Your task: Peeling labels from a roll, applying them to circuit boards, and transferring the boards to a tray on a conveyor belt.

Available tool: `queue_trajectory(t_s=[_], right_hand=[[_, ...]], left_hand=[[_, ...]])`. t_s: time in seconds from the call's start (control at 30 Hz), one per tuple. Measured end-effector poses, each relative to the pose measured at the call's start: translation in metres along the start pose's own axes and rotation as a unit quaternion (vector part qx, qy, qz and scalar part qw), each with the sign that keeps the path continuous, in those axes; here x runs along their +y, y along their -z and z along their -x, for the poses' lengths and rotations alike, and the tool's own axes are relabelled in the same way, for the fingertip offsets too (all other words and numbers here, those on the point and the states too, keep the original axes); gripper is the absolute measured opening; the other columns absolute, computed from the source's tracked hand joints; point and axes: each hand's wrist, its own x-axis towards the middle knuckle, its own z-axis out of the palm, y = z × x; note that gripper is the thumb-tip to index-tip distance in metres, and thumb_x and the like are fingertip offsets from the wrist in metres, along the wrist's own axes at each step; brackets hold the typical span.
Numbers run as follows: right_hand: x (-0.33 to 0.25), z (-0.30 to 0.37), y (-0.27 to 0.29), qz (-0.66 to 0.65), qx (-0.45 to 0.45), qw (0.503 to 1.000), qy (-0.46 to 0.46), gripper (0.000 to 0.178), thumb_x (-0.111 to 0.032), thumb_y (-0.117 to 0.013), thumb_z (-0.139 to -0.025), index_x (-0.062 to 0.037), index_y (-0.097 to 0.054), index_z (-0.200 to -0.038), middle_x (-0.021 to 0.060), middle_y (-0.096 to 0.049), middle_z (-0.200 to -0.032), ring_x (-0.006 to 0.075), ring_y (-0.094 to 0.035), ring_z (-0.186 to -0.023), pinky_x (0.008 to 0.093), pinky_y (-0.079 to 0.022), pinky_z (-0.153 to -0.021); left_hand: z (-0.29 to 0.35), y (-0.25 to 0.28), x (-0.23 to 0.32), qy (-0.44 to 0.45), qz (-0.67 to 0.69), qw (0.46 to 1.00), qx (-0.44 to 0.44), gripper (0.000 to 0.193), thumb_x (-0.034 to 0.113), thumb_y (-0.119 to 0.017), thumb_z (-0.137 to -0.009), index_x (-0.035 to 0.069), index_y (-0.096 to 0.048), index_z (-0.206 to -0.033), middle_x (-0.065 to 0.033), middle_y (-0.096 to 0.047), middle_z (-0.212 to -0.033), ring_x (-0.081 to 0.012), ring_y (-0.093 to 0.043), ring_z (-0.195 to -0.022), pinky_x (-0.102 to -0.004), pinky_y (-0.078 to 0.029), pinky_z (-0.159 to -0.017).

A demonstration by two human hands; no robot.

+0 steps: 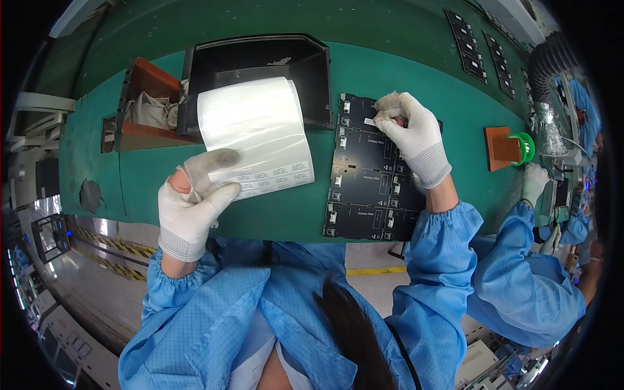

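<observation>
My left hand (200, 200), in a white knit glove with greyed fingertips and one bare fingertip, grips the lower left edge of a white label sheet (255, 130). The sheet curls over like a roll, and rows of small printed labels run along its near end. Over the far end of a black circuit board panel (361, 185), my gloved right hand (411, 127) is closed in a pinch. A small white label (370, 121) shows at its fingertips, against the board. White connectors line the panel, which lies flat on the green mat.
Behind the sheet stands a black bin (260, 55), with a brown box (151, 94) holding crumpled cloth to its left. More black boards (466, 45) lie at the far right. A green spool (524, 149) on a brown block and a co-worker's gloved hand (534, 182) are at the right.
</observation>
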Motion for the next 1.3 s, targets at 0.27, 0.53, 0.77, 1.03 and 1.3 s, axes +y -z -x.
queue_trajectory(t_s=[0.27,0.53,0.77,1.03,1.3], right_hand=[[0.002,0.000,-0.004,0.002,0.009,1.000,0.008,0.021,-0.005,-0.067,-0.084,0.0034,-0.063,-0.104,0.0081,-0.069,-0.091,0.0109,-0.065,-0.087,0.0245,-0.050,-0.081],[0.005,-0.002,-0.011,0.018,0.031,0.998,0.050,0.017,-0.005,-0.068,-0.083,0.0023,-0.062,-0.098,0.0053,-0.067,-0.089,0.0079,-0.061,-0.078,0.0220,-0.048,-0.074],[-0.008,0.013,-0.018,0.305,0.165,0.921,0.181,0.046,-0.005,-0.074,-0.077,-0.0062,-0.060,-0.120,0.0111,-0.061,-0.107,0.0291,-0.055,-0.106,0.0390,-0.044,-0.093],[-0.083,0.066,-0.042,-0.105,-0.086,0.988,0.071,0.044,0.003,-0.064,-0.085,0.0049,-0.053,-0.128,0.0088,-0.065,-0.105,0.0135,-0.058,-0.095,0.0294,-0.046,-0.089],[-0.089,0.075,-0.058,-0.123,-0.053,0.987,0.085,0.032,0.004,-0.065,-0.086,0.0045,-0.058,-0.117,0.0101,-0.065,-0.105,0.0153,-0.059,-0.096,0.0287,-0.048,-0.084]], left_hand=[[-0.001,-0.002,0.001,-0.002,0.010,1.000,-0.008,0.040,-0.011,-0.064,-0.082,-0.004,-0.059,-0.121,-0.0170,-0.067,-0.114,-0.0212,-0.065,-0.105,-0.0308,-0.053,-0.092],[0.001,-0.001,0.001,0.012,0.019,1.000,0.000,0.039,-0.010,-0.062,-0.084,-0.005,-0.058,-0.122,-0.0182,-0.067,-0.114,-0.0216,-0.065,-0.105,-0.0303,-0.053,-0.092],[-0.002,0.004,0.001,0.015,0.014,1.000,-0.014,0.040,-0.009,-0.065,-0.082,-0.005,-0.059,-0.122,-0.0161,-0.068,-0.113,-0.0204,-0.066,-0.104,-0.0301,-0.053,-0.092],[0.000,0.002,0.008,0.040,0.050,0.997,-0.036,0.041,-0.009,-0.065,-0.082,-0.004,-0.059,-0.122,-0.0149,-0.067,-0.115,-0.0195,-0.066,-0.104,-0.0291,-0.052,-0.094],[0.002,-0.007,0.012,-0.052,-0.073,0.992,-0.091,0.037,0.003,-0.074,-0.080,-0.004,-0.064,-0.116,-0.0129,-0.068,-0.113,-0.0181,-0.066,-0.103,-0.0286,-0.052,-0.090]])
